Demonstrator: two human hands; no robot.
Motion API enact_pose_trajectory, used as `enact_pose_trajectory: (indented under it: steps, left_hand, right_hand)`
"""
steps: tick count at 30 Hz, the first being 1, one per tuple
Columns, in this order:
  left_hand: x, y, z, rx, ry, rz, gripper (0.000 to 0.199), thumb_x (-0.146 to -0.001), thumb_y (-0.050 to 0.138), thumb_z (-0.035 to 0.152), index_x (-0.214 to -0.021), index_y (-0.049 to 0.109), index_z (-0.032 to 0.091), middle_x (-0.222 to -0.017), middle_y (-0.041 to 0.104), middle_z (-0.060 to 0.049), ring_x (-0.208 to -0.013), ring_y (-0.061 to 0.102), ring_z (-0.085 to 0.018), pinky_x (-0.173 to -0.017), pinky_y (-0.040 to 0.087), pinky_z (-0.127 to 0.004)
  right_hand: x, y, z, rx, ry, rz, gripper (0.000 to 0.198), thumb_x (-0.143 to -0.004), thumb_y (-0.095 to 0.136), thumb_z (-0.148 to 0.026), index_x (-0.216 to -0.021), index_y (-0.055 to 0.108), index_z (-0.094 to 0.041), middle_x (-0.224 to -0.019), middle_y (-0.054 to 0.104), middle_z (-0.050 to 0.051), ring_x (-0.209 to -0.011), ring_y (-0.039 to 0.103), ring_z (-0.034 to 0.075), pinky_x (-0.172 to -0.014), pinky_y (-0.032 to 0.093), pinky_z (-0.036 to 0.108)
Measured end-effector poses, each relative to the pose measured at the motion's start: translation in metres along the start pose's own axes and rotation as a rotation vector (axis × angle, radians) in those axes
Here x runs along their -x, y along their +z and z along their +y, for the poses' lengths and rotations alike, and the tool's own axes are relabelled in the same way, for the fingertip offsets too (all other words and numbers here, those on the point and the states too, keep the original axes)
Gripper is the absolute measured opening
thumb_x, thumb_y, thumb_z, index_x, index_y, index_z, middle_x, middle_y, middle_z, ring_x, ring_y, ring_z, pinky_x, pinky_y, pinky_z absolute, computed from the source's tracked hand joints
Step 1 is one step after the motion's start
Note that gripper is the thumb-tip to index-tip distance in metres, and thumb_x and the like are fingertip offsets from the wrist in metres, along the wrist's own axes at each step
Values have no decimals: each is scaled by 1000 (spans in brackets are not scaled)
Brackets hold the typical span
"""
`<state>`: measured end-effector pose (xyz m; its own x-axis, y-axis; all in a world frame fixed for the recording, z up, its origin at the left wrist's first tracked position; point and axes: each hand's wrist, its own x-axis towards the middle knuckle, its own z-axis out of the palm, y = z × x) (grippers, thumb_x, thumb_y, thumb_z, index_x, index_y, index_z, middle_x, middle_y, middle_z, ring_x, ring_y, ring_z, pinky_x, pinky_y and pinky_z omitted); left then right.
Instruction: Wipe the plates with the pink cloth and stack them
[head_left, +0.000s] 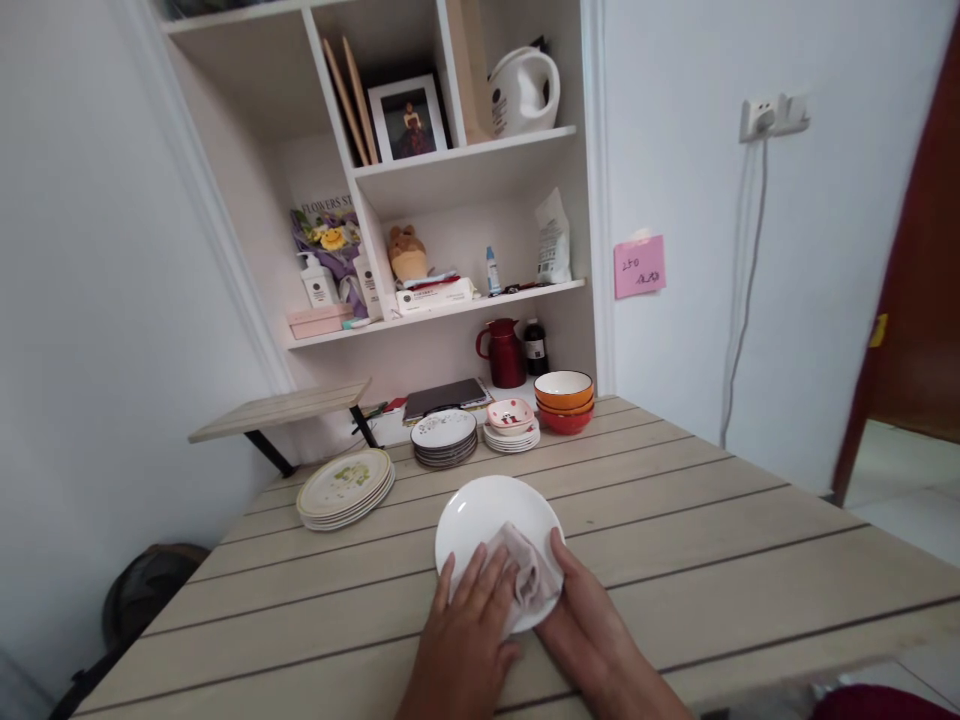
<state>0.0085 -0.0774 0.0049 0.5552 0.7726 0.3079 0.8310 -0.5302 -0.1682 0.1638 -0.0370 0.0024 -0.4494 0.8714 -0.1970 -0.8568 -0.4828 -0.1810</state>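
A round white plate [469, 510] is in front of me, low in the middle of the head view. On its lower right part lies a crumpled pale pinkish cloth [531, 572]. My left hand [472, 620] holds the cloth against the plate from above, its fingers reaching forward over the plate and the cloth's left side. My right hand [589, 625] grips the plate's right edge, thumb on the rim and the other fingers partly hidden below. Whether the plate touches the table I cannot tell.
On the slatted wooden table [675, 540] stand stacks of green-patterned plates [345, 485], dark-edged plates [444, 435], small white plates [511, 438] under a patterned dish [510, 415], and orange and red bowls [564, 400]. Behind are a raised wooden stand [281, 408], a red jug [504, 355] and shelves [465, 160].
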Motion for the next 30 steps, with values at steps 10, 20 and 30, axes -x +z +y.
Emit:
enact_pose_trajectory:
  steps: [10, 20, 30]
  left_hand:
    - [-5, 16, 8, -104, -8, 86, 69, -87, 50, 22, -150, 23, 26, -154, 31, 1, -143, 27, -23, -112, 34, -52]
    - [-1, 34, 13, -41, -221, 116, 97, -76, 59, 66, -151, 21, 17, -152, 33, -17, -139, 33, -35, -108, 35, -60]
    - [-12, 30, 31, -34, 61, 408, 95, -77, 42, 75, -149, 25, 15, -150, 39, -17, -139, 35, -31, -105, 41, -49]
  right_hand:
    - [-2, -2, -2, -21, 33, 13, 40, -92, 51, -37, -103, 69, -2, -90, 76, 17, -99, 69, 24, -95, 50, 37]
    - [-1, -2, -1, -33, 2, 10, 41, -89, 54, -42, -101, 71, -6, -90, 76, 14, -103, 67, 25, -101, 45, 40]
    - [2, -1, -4, -26, 11, 80, 41, -93, 49, -39, -84, 72, -7, -72, 74, 11, -81, 71, 21, -89, 51, 34]
